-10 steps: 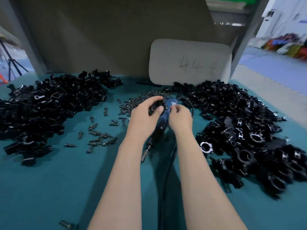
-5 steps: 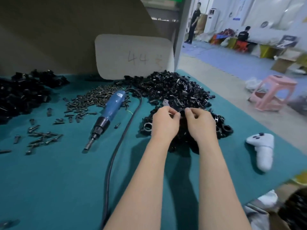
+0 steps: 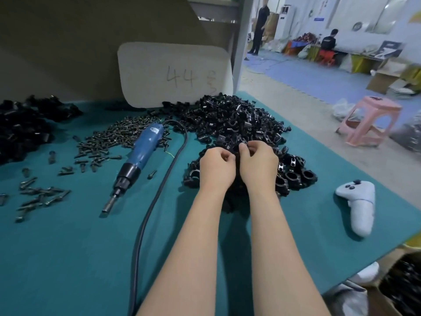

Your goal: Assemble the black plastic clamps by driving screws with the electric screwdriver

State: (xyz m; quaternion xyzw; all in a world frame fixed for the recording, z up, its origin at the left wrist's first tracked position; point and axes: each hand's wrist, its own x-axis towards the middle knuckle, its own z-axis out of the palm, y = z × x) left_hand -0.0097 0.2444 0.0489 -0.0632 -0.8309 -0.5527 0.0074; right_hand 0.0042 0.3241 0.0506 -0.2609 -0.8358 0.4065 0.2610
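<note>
With curled fingers, the left hand [image 3: 217,166] and right hand [image 3: 258,163] are pinching a clamp piece [image 3: 237,148] from the right pile [image 3: 239,119], probably needing screws [image 3: 123,133] next.

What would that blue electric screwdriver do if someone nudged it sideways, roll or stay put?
The electric screwdriver looks round-bodied and lies flat on the teal mat, so it would probably roll a little. Its thick black cable likely drags and limits that. The tool itself looks rigid, unlike the cable's loose curve.
</note>
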